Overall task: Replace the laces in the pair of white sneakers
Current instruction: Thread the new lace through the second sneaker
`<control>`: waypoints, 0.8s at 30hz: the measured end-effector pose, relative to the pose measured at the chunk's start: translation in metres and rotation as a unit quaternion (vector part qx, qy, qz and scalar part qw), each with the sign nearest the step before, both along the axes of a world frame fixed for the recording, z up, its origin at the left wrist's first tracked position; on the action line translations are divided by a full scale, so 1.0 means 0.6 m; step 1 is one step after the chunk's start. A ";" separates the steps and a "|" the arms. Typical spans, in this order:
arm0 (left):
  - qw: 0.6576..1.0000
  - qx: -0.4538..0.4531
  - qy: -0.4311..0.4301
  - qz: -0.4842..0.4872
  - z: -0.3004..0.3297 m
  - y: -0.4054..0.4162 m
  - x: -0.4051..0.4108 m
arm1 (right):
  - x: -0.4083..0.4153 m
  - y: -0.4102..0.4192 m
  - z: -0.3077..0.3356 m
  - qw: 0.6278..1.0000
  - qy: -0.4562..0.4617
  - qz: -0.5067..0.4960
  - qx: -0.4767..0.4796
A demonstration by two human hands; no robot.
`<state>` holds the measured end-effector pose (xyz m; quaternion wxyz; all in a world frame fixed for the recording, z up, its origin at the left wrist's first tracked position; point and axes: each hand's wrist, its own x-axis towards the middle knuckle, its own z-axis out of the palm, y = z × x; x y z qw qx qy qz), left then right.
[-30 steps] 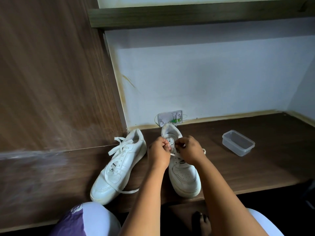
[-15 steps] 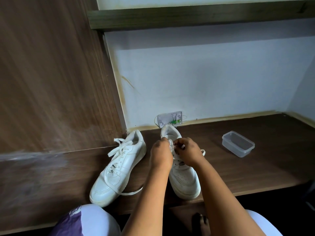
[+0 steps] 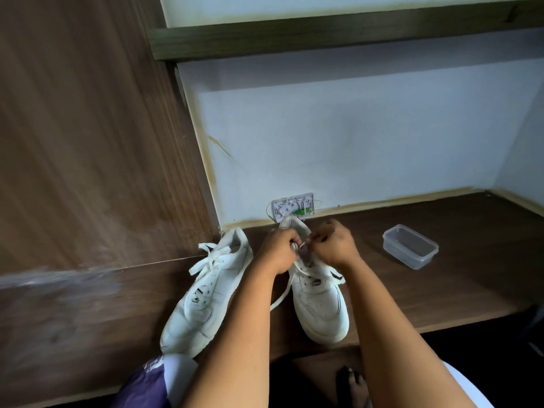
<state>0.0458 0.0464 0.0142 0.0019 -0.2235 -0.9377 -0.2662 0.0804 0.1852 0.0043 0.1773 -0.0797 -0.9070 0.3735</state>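
Two white sneakers lie on a dark wooden ledge (image 3: 441,290). The left sneaker (image 3: 206,293) has a loose white lace tied at its top. The right sneaker (image 3: 319,301) points toward me, and a white lace (image 3: 281,295) trails from its left side. My left hand (image 3: 278,251) and my right hand (image 3: 334,245) meet over the top eyelets of the right sneaker. Each hand pinches the lace there with curled fingers. The upper tongue and eyelets are hidden under my hands.
A clear plastic container (image 3: 410,245) stands on the ledge to the right. A small white wall box (image 3: 293,207) sits at the wall's foot behind the sneakers. A brown wooden panel (image 3: 88,142) rises at left. My knees and a bare foot (image 3: 356,387) are below the ledge.
Both hands have shifted up toward the heel end of the right sneaker. The lace now trails down the shoe's left side. The left sneaker's loose lace end has shifted from beside its toe.
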 end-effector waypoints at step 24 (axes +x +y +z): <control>0.995 0.093 -0.020 0.002 -0.018 -0.013 -0.008 | -0.021 0.005 0.072 0.919 -0.218 0.203 0.260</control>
